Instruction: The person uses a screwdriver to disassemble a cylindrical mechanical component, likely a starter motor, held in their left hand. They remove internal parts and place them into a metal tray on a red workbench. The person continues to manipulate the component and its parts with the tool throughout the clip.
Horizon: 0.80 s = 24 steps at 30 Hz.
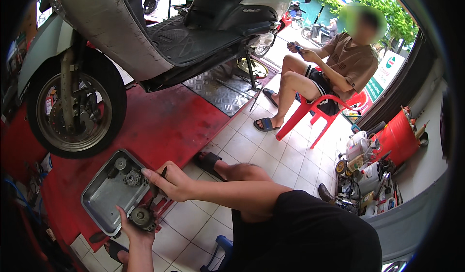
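Observation:
My left hand (131,229) grips a round, dull metal part (143,217), roughly palm-sized, just off the near right corner of a metal tray (99,187). Above it, my right hand (173,184) is closed around a slim dark tool (153,193) whose lower end reaches down to the part. What kind of tool it is, I cannot make out, and my fingers hide some of it. Inside the tray, at its far right end, lie a small round metal piece (121,164) and a rough metal piece (133,177).
The tray rests on a red platform (160,122), below a grey scooter (111,25) with its front wheel (75,105) to the left. A person (351,63) sits on a red plastic chair (315,112), holding something blue. Tools and a red drum (397,136) line the right wall.

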Tool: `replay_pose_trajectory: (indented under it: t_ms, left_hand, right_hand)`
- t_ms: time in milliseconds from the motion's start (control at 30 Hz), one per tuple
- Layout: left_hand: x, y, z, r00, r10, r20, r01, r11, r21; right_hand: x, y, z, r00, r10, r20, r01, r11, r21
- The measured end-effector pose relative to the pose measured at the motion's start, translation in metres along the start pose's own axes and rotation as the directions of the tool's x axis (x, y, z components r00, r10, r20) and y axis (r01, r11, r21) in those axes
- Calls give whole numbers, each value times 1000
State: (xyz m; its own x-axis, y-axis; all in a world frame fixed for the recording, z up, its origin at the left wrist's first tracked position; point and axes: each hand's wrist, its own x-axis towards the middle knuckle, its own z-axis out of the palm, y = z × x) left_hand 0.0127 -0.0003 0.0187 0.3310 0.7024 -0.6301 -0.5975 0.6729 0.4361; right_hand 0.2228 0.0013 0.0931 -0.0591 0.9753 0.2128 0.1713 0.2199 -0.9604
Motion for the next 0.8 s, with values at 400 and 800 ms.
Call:
replay_pose_trajectory:
  t_ms: [400, 800]
  left_hand:
    - [5, 1, -4, 998, 24, -51, -25, 1000, -19]
    - [4, -1, -4, 999, -3, -40, 4, 1000, 27]
  right_hand:
    - [-1, 4, 1, 997, -79, 1, 79, 996, -38]
    - [-2, 3, -3, 981, -190, 23, 192, 970, -149]
